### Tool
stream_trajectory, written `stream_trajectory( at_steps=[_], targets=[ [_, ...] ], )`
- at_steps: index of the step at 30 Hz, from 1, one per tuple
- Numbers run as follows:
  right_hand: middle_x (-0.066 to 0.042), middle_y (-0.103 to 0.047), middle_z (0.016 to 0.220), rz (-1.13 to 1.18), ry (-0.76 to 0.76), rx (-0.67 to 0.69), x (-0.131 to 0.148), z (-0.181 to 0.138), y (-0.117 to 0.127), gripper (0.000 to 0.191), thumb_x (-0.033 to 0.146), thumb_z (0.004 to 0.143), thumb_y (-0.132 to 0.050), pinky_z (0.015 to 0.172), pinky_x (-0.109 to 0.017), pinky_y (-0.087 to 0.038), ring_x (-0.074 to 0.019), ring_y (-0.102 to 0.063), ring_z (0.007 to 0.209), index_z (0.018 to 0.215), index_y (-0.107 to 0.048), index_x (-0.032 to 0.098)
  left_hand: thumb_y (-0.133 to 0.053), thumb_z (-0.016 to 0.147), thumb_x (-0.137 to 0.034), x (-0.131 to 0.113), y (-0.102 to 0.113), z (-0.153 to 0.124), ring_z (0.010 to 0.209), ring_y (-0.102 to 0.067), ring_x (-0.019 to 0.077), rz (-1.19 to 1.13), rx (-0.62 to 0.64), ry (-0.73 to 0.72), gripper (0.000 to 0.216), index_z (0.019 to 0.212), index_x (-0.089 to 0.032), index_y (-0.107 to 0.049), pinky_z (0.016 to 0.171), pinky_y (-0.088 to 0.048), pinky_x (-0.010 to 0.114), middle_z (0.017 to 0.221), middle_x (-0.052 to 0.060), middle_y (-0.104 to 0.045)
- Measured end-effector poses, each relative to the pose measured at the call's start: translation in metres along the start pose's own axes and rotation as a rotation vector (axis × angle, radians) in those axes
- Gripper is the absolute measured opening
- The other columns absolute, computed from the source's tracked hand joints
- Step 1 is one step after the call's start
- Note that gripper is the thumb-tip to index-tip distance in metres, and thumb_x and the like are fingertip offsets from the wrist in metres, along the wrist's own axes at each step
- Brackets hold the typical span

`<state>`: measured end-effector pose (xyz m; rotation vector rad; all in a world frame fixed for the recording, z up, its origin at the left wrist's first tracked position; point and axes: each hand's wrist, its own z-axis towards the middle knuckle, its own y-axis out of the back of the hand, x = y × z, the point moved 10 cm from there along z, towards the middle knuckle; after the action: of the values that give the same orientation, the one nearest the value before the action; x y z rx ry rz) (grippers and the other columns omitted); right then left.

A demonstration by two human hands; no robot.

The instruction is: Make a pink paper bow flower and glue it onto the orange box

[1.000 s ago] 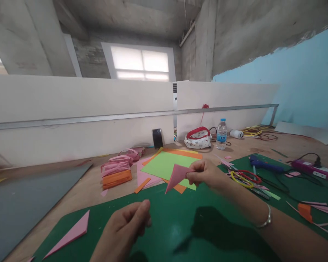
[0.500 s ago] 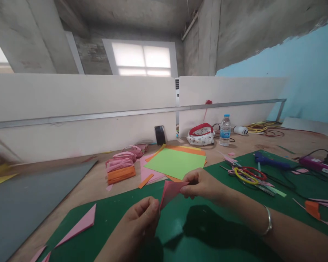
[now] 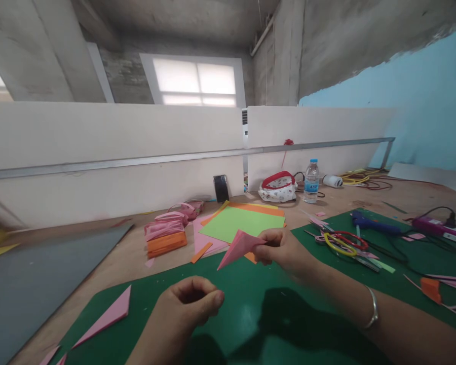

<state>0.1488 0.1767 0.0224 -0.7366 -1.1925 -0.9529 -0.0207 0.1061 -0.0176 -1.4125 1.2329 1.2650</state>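
Observation:
A folded pink paper piece (image 3: 238, 248) is pinched by its right end between the thumb and fingers of my right hand (image 3: 279, 248). It is a pointed shape, its long tip aiming down to the left, held above the green cutting mat (image 3: 247, 314). My left hand (image 3: 186, 306) hovers lower left of the paper, apart from it, fingers curled in and thumb against them, with nothing seen in it. A long folded pink paper triangle (image 3: 106, 315) lies on the mat at left, with parts of other pink pieces at the bottom left edge.
Behind are light green paper sheets (image 3: 247, 223), orange paper strips (image 3: 167, 245) and pink bundles (image 3: 167, 225). Scissors (image 3: 345, 243), a blue glue gun (image 3: 374, 223) and a purple power strip (image 3: 443, 229) lie right. A phone (image 3: 221, 188), pouch (image 3: 279, 188) and water bottle (image 3: 311, 182) stand farther back.
My left hand has let go of the paper's lower tip and moved slightly left. My right hand has raised the paper a little, and its tip has swung up and left.

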Motion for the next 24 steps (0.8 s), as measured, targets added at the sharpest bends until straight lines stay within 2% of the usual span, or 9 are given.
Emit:
stream_trajectory(
  at_steps=[7,11,13,14,16,17,20,22,24],
  targets=[
    [0.001,-0.061,0.058,0.013,0.039,0.106,0.012,-0.008,-0.016,0.006,0.019,0.065,-0.067,0.053,-0.022,-0.042,-0.0091,-0.051,0.055,0.066,-0.068,0.013,-0.066,0.062,-0.051,0.004,-0.009,-0.001,0.045,-0.014,0.0070,0.089,0.072,0.075,0.038,0.054,-0.020,-0.046,0.043,-0.009,0.022,0.046,-0.010,-0.027],
    [0.001,-0.061,0.059,0.006,0.037,0.164,0.011,-0.010,-0.023,0.006,0.018,0.065,-0.067,0.053,-0.022,-0.043,-0.0093,-0.052,0.055,0.067,-0.068,0.013,-0.054,0.068,-0.062,-0.005,-0.007,-0.006,0.043,-0.016,0.0087,0.238,0.065,0.072,0.053,0.041,-0.024,-0.030,0.044,-0.013,0.026,0.040,-0.008,-0.022],
    [0.000,-0.061,0.060,-0.012,0.036,0.188,0.010,-0.011,-0.027,0.005,0.018,0.066,-0.068,0.053,-0.022,-0.044,-0.0095,-0.053,0.055,0.066,-0.069,0.012,-0.046,0.073,-0.063,-0.017,-0.006,-0.009,0.043,-0.027,0.0109,0.294,0.041,-0.002,0.056,0.036,-0.022,-0.036,0.045,-0.021,0.026,0.039,-0.004,-0.032],
    [0.000,-0.061,0.060,-0.025,0.039,0.197,0.010,-0.011,-0.028,0.005,0.017,0.066,-0.068,0.053,-0.022,-0.044,-0.0096,-0.053,0.055,0.066,-0.069,0.012,-0.046,0.074,-0.062,-0.024,-0.007,-0.011,0.046,-0.035,0.0125,0.294,0.037,-0.058,0.054,0.039,-0.021,-0.048,0.047,-0.026,0.025,0.042,-0.002,-0.041],
    [0.000,-0.061,0.060,-0.055,0.049,0.211,0.009,-0.011,-0.030,0.004,0.016,0.067,-0.068,0.053,-0.022,-0.044,-0.0100,-0.053,0.056,0.067,-0.069,0.012,-0.054,0.071,-0.058,-0.032,-0.013,-0.013,0.059,-0.050,0.0164,0.258,0.074,-0.145,0.041,0.061,-0.021,-0.068,0.054,-0.036,0.024,0.058,0.000,-0.061],
    [0.000,-0.060,0.061,-0.071,0.055,0.213,0.008,-0.011,-0.030,0.004,0.016,0.067,-0.069,0.054,-0.022,-0.043,-0.0102,-0.053,0.057,0.067,-0.070,0.012,-0.058,0.069,-0.056,-0.031,-0.018,-0.014,0.064,-0.054,0.0179,0.238,0.115,-0.150,0.037,0.074,-0.022,-0.072,0.056,-0.039,0.024,0.066,0.001,-0.066],
    [-0.001,-0.062,0.067,-0.118,0.077,0.221,0.007,-0.011,-0.030,0.006,0.017,0.067,-0.072,0.059,-0.023,-0.044,-0.0116,-0.055,0.063,0.070,-0.071,0.012,-0.069,0.065,-0.047,-0.020,-0.029,-0.013,0.070,-0.060,0.0195,0.190,0.217,-0.082,0.037,0.093,-0.023,-0.072,0.059,-0.045,0.024,0.074,0.002,-0.072],
    [-0.002,-0.064,0.074,-0.072,0.058,0.250,0.004,-0.011,-0.032,0.012,0.019,0.068,-0.073,0.065,-0.025,-0.046,-0.0127,-0.058,0.069,0.078,-0.071,0.013,-0.074,0.062,-0.039,-0.015,-0.031,-0.013,0.075,-0.063,0.0206,0.148,0.233,-0.044,0.035,0.093,-0.024,-0.072,0.065,-0.047,0.026,0.080,0.002,-0.074],
    [-0.002,-0.064,0.081,0.080,-0.003,0.334,-0.001,-0.014,-0.039,0.029,0.019,0.067,-0.075,0.072,-0.027,-0.047,-0.0131,-0.060,0.075,0.094,-0.068,0.016,-0.075,0.061,-0.033,-0.015,-0.029,-0.012,0.078,-0.064,0.0214,0.141,0.201,-0.056,0.028,0.086,-0.023,-0.073,0.069,-0.048,0.026,0.084,0.002,-0.074]
  ],
)
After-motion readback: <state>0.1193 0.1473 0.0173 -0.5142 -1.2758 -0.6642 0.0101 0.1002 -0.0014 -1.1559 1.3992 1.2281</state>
